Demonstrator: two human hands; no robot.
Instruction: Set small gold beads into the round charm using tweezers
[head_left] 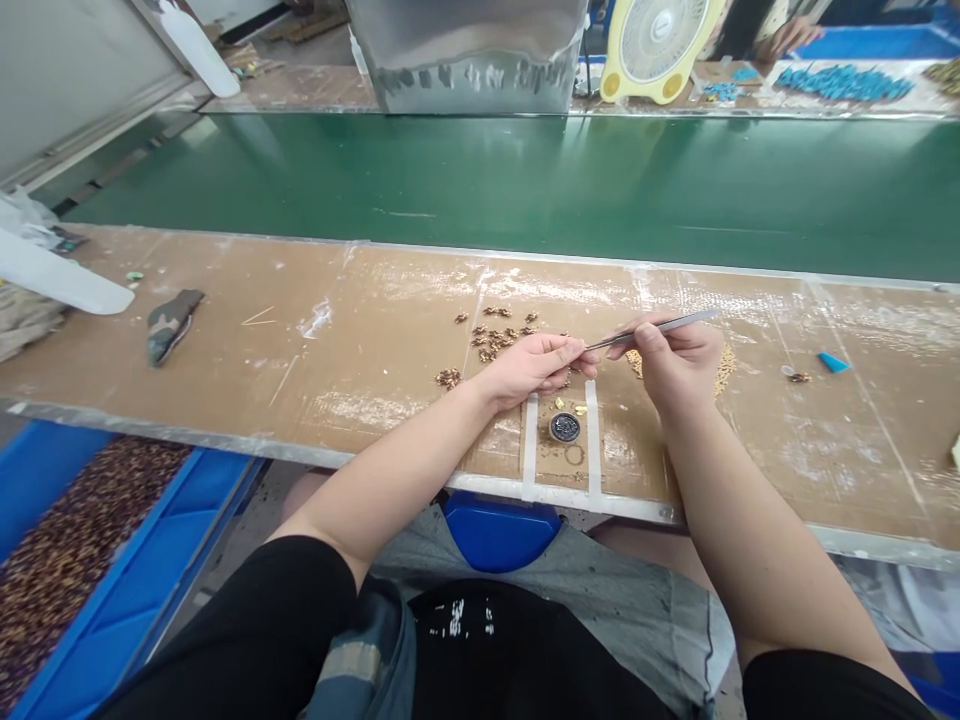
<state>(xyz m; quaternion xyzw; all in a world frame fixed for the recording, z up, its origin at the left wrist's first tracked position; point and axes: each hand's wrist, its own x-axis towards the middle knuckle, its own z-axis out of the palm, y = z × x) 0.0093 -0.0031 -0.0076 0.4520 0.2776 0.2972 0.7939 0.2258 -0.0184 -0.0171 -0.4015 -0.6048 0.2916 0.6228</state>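
My right hand is closed round metal tweezers, whose tips point left to the fingertips of my left hand. The left fingers are pinched together; what they hold is too small to name. Small brown-gold pieces lie scattered beyond and left of my left hand, with a small cluster beside its wrist. Tiny yellow pieces are spread partly behind my right hand. Below the hands a small round pot of dark material sits between two white tape strips.
A green belt runs behind the brown tabletop. Beyond it stand a clear bin, a yellow fan and blue pieces near a person's hand. A blue crate is at lower left; a blue cone lies right.
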